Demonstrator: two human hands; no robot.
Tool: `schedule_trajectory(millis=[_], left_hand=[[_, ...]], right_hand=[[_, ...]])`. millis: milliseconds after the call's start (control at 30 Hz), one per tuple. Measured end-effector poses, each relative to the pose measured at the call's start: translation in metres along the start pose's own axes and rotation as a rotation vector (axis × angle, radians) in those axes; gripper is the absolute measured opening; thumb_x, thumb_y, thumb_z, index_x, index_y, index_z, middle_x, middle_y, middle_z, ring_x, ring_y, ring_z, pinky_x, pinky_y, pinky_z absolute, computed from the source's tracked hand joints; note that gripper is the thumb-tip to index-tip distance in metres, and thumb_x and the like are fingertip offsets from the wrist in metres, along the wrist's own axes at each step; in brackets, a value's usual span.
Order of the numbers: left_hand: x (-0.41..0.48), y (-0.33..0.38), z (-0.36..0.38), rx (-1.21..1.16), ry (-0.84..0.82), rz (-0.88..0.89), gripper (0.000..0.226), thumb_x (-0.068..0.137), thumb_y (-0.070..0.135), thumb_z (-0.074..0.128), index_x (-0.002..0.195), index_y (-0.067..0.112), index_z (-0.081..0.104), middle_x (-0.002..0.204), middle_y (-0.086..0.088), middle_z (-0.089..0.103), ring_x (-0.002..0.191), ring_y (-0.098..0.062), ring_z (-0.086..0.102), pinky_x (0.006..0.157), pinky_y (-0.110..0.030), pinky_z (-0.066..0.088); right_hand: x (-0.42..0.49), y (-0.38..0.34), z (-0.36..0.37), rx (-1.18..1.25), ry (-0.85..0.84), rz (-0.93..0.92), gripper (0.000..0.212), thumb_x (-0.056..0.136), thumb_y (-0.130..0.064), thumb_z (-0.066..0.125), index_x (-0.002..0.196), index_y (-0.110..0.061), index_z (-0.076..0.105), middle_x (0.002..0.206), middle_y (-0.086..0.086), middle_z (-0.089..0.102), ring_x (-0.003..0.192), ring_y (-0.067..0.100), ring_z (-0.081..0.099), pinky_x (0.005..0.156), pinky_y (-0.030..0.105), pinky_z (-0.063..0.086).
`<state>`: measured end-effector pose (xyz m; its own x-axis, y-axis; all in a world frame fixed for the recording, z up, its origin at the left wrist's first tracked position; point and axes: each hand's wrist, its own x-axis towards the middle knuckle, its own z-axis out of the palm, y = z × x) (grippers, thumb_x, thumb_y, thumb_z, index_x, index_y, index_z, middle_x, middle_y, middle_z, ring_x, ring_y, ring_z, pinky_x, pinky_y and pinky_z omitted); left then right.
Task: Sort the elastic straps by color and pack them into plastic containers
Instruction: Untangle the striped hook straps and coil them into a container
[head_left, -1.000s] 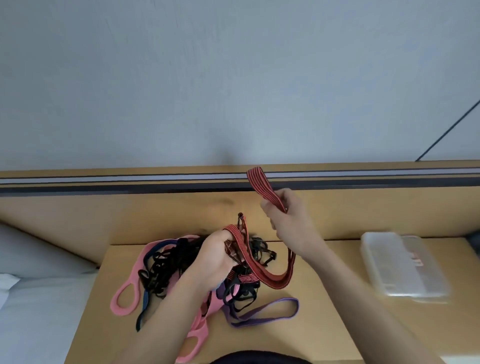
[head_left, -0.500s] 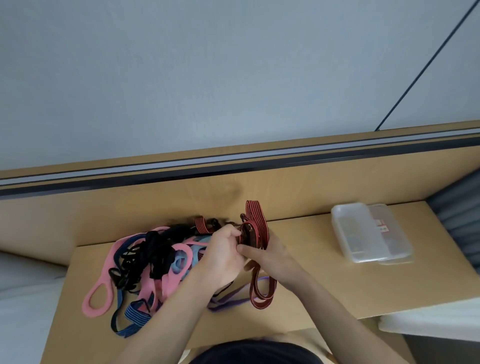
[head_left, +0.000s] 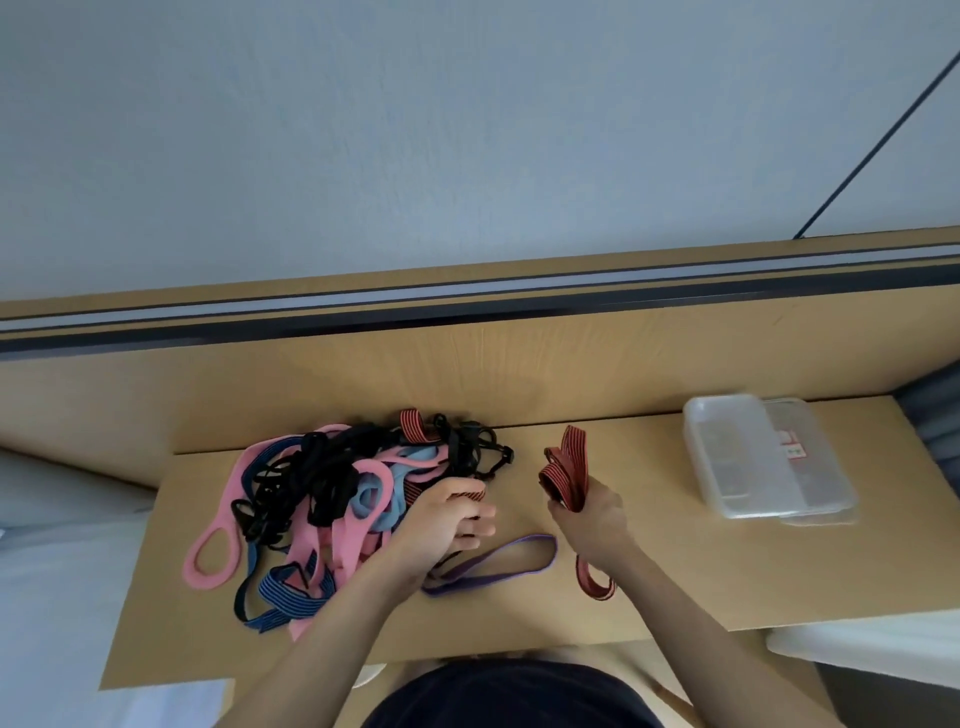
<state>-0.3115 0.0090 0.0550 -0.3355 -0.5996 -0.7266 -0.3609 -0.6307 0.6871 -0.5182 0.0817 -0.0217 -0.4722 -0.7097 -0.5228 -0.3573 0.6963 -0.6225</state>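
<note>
Half a second ago our hands met over the tangle; now they have parted, the right hand (head_left: 589, 514) off to the right with its fingers curled tight round one folded red striped strap (head_left: 566, 470), while the left hand (head_left: 447, 519) rests on the pile (head_left: 322, 488). A second red strap end (head_left: 470, 492) lies by its thumb, and we cannot tell whether it grips it. We count two clear containers (head_left: 737, 457) overlapping at the right of the table (head_left: 675, 582), one purple strap (head_left: 498, 564) lying loose between our wrists, and pink, black, light-blue and blue-striped straps too tangled to number.
</note>
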Motion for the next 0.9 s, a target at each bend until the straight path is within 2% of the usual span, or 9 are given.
schedule_trajectory(millis=[133, 267, 333, 433, 500, 567, 633, 800, 900], left_hand=[[0.000, -0.006, -0.018, -0.028, 0.094, -0.018, 0.027, 0.101, 0.001, 0.042, 0.117, 0.006, 0.063, 0.096, -0.011, 0.076, 0.085, -0.024, 0.072, 0.073, -0.030, 0.057], [0.000, -0.019, -0.029, 0.004, 0.159, -0.015, 0.028, 0.098, -0.002, 0.042, 0.109, 0.008, 0.066, 0.089, -0.009, 0.076, 0.072, -0.015, 0.072, 0.061, -0.021, 0.056], [0.000, -0.028, -0.033, 0.045, 0.195, -0.002, 0.026, 0.097, -0.002, 0.044, 0.105, 0.008, 0.067, 0.089, -0.010, 0.074, 0.067, -0.012, 0.070, 0.057, -0.019, 0.053], [0.001, -0.042, -0.037, 0.166, 0.255, 0.080, 0.023, 0.095, -0.003, 0.049, 0.098, 0.010, 0.067, 0.088, -0.008, 0.068, 0.071, -0.014, 0.063, 0.067, -0.023, 0.050], [0.001, -0.051, -0.040, 0.264, 0.299, 0.130, 0.017, 0.094, 0.000, 0.055, 0.094, 0.014, 0.066, 0.088, -0.004, 0.064, 0.077, -0.014, 0.058, 0.075, -0.029, 0.048], [0.001, -0.058, -0.043, 0.367, 0.346, 0.169, 0.017, 0.091, 0.002, 0.058, 0.090, 0.019, 0.060, 0.085, -0.001, 0.060, 0.076, -0.014, 0.053, 0.074, -0.029, 0.046], [0.001, -0.060, -0.045, 0.452, 0.386, 0.207, 0.022, 0.087, 0.000, 0.058, 0.088, 0.022, 0.055, 0.082, 0.001, 0.057, 0.072, -0.012, 0.051, 0.068, -0.026, 0.044], [0.015, -0.056, -0.048, 0.616, 0.412, 0.322, 0.026, 0.087, 0.011, 0.066, 0.100, 0.027, 0.049, 0.100, 0.012, 0.047, 0.078, -0.003, 0.055, 0.067, -0.017, 0.042], [0.027, -0.055, -0.049, 0.653, 0.392, 0.290, 0.026, 0.088, 0.026, 0.072, 0.105, 0.022, 0.052, 0.104, 0.008, 0.052, 0.091, -0.013, 0.056, 0.077, -0.033, 0.051]], right_hand=[[0.019, 0.017, -0.015, -0.068, 0.144, 0.166, 0.025, 0.087, -0.039, 0.061, 0.101, -0.021, 0.050, 0.091, 0.001, 0.064, 0.076, 0.026, 0.064, 0.067, 0.036, 0.052], [0.037, 0.029, -0.021, -0.122, 0.185, 0.218, 0.040, 0.087, -0.026, 0.062, 0.116, -0.011, 0.039, 0.111, 0.009, 0.056, 0.104, 0.036, 0.058, 0.083, 0.046, 0.052], [0.042, 0.034, -0.020, -0.174, 0.196, 0.197, 0.060, 0.083, -0.025, 0.066, 0.130, -0.007, 0.033, 0.127, 0.013, 0.050, 0.119, 0.037, 0.049, 0.095, 0.048, 0.047], [0.042, 0.034, -0.019, -0.272, 0.229, 0.169, 0.101, 0.076, -0.035, 0.073, 0.154, -0.009, 0.014, 0.148, 0.014, 0.037, 0.137, 0.036, 0.035, 0.110, 0.049, 0.032], [0.039, 0.033, -0.017, -0.324, 0.307, 0.121, 0.107, 0.074, -0.041, 0.074, 0.156, -0.011, 0.011, 0.154, 0.012, 0.031, 0.142, 0.034, 0.029, 0.116, 0.050, 0.024], [0.032, 0.031, -0.015, -0.360, 0.377, 0.031, 0.101, 0.076, -0.040, 0.073, 0.154, -0.009, 0.017, 0.155, 0.012, 0.030, 0.143, 0.034, 0.027, 0.118, 0.050, 0.021], [0.022, 0.026, -0.010, -0.346, 0.371, -0.066, 0.085, 0.082, -0.034, 0.069, 0.151, -0.008, 0.026, 0.153, 0.014, 0.032, 0.140, 0.034, 0.030, 0.115, 0.050, 0.026], [-0.005, -0.005, 0.012, -0.282, 0.133, -0.394, 0.044, 0.092, -0.025, 0.064, 0.133, -0.012, 0.055, 0.135, 0.007, 0.047, 0.125, 0.029, 0.047, 0.105, 0.041, 0.040], [-0.021, -0.034, 0.035, -0.202, 0.007, -0.525, 0.041, 0.095, -0.030, 0.063, 0.134, -0.019, 0.055, 0.133, -0.001, 0.046, 0.117, 0.022, 0.054, 0.100, 0.040, 0.047]])
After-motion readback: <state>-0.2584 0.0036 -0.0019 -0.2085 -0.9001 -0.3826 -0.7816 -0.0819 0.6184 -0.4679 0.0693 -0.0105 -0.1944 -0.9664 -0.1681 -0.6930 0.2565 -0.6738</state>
